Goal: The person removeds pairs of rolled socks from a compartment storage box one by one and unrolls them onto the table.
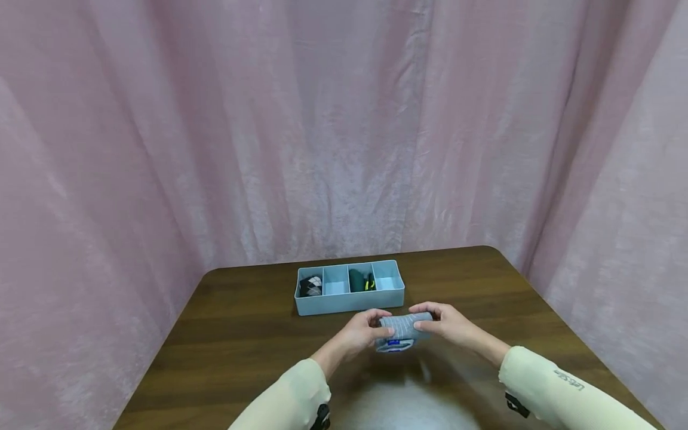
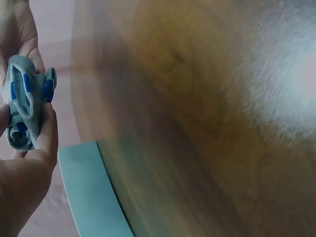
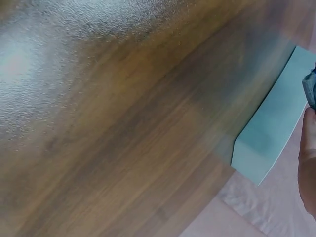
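A rolled pair of grey socks [image 1: 402,326] with pale stripes and blue marks is held just above the table in the head view. My left hand [image 1: 361,332] grips its left end between thumb and fingers. At the right end, my right hand [image 1: 450,325] pinches it the same way. Folded layers and a coiled end of the socks [image 2: 25,98] show in the left wrist view. Only a small dark corner of the socks [image 3: 310,88] appears at the edge of the right wrist view, beside part of my right hand [image 3: 308,163].
Behind the hands stands a light blue divided box [image 1: 349,303]. Its left compartment holds a black and grey argyle bundle [image 1: 310,286]; another holds a dark green bundle [image 1: 356,280] and a black and yellow item [image 1: 369,282]. Pink curtains [image 1: 333,131] hang beyond the wooden table [image 1: 242,334].
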A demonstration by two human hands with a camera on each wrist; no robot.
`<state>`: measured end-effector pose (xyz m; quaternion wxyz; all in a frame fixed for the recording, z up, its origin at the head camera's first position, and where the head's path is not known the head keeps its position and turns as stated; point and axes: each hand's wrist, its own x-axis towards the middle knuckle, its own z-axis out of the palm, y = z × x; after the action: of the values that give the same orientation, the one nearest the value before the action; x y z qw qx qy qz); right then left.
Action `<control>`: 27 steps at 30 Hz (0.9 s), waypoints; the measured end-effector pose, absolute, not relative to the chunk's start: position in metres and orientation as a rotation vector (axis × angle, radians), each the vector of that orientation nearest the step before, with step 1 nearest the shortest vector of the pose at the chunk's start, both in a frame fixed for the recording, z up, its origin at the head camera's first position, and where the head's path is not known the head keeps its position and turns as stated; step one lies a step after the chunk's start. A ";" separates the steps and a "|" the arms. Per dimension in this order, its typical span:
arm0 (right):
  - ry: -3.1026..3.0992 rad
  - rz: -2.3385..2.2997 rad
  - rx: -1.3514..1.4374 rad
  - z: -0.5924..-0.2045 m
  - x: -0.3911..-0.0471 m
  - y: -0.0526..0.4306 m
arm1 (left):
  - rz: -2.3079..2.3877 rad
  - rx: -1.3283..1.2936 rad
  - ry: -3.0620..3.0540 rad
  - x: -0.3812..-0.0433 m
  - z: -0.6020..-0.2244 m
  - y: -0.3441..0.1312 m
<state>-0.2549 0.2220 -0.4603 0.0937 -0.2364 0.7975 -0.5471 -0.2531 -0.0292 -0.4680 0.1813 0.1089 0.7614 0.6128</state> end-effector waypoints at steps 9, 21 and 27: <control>2.457 -1.527 -0.714 -0.470 -0.251 0.229 | 1.648 0.337 2.240 -0.245 -0.477 -0.021; 2.412 -1.428 -0.685 -0.497 -0.242 0.232 | 1.432 0.383 2.314 -0.235 -0.492 -0.015; 2.613 -1.271 -0.735 -0.507 -0.241 0.230 | 1.248 0.523 2.498 -0.238 -0.496 -0.023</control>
<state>-0.2409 0.2301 -0.5071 0.0721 -0.2445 0.8696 -0.4229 -0.2377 -0.0234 -0.4962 0.1498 0.1819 0.8694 0.4342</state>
